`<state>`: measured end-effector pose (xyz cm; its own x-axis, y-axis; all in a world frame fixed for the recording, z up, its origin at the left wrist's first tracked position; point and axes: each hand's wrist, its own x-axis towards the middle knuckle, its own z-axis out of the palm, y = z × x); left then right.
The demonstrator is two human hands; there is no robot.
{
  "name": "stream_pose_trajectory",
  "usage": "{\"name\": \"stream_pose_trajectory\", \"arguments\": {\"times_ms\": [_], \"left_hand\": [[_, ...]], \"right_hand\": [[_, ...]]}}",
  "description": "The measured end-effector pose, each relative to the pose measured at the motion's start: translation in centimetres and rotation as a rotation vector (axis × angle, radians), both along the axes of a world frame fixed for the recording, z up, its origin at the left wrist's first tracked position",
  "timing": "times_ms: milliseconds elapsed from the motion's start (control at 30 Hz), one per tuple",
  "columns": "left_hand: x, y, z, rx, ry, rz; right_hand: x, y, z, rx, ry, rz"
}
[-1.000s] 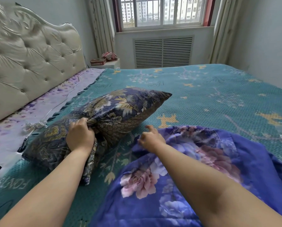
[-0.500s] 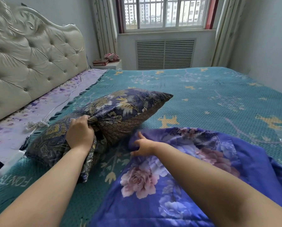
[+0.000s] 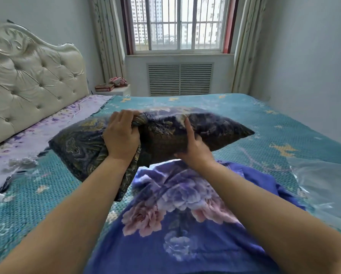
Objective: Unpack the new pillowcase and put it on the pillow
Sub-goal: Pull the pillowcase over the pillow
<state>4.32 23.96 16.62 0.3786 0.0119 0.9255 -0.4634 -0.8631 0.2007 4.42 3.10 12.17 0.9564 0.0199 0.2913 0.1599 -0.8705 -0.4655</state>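
A pillow [image 3: 215,131] in a dark navy and gold patterned cover is lifted off the bed, its right corner pointing right. My left hand [image 3: 122,135] is bunched tight around the gathered fabric near its middle. My right hand [image 3: 193,149] grips its lower edge from beneath, thumb up against the front. The new pillowcase [image 3: 181,210], blue-purple with large pink and lilac flowers, lies spread flat on the bed below my forearms.
The bed is covered with a teal patterned spread [image 3: 284,119]. A cream tufted headboard [image 3: 33,80] stands at left. Clear plastic wrapping [image 3: 324,182] lies at right. A bedside table [image 3: 114,89] with small items sits by the window.
The pillow has come up off the bed and moved toward the middle. My right hand has left the floral pillowcase and taken hold of the pillow's lower edge.
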Motion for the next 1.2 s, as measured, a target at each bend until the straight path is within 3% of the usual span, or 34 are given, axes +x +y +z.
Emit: {"name": "stream_pose_trajectory", "arguments": {"times_ms": [167, 267, 333, 400, 567, 700, 800, 867, 1000, 1133, 1200], "left_hand": [[-1.9, -6.9, 0.9, 0.047, -0.068, -0.249], [-3.5, -10.4, 0.2, 0.137, -0.114, -0.36], [-4.4, -11.6, -0.6, 0.147, -0.122, -0.411], [-5.0, -12.0, -2.3, 0.17, -0.103, -0.436], [-5.8, -10.4, -8.4, 0.383, 0.145, -0.504], [-6.9, -9.3, -9.2, 0.397, 0.322, -0.399], [-9.1, -9.6, -9.3, 0.44, 0.264, -0.306], [-10.7, -10.1, -10.4, 0.59, 0.263, -0.271], [-9.2, -9.7, -12.3, 0.865, 0.398, -0.101], [-5.1, -9.5, -10.2, 0.889, 0.561, -0.03], [-2.9, -9.9, -9.3, 0.953, 0.736, -0.065]], "right_hand": [[-4.2, -7.5, 2.6, -0.386, -0.355, -0.292], [-6.2, -10.8, 3.3, -0.655, -0.568, -0.284], [-7.5, -12.1, 3.0, -0.758, -0.592, -0.181], [-9.0, -12.7, 2.1, -0.792, -0.515, -0.045], [-10.7, -9.9, -2.3, -0.708, 0.015, 0.188], [-8.9, -8.1, -3.5, -0.619, 0.126, 0.173], [-6.7, -8.1, -2.5, -0.49, 0.218, 0.14], [-5.5, -8.5, -2.2, -0.414, 0.292, 0.118], [-3.8, -8.6, -2.4, -0.274, 0.466, 0.083], [-4.5, -8.3, -2.0, -0.13, 0.611, 0.142], [-5.1, -8.5, -2.1, -0.097, 0.66, 0.15]]}}
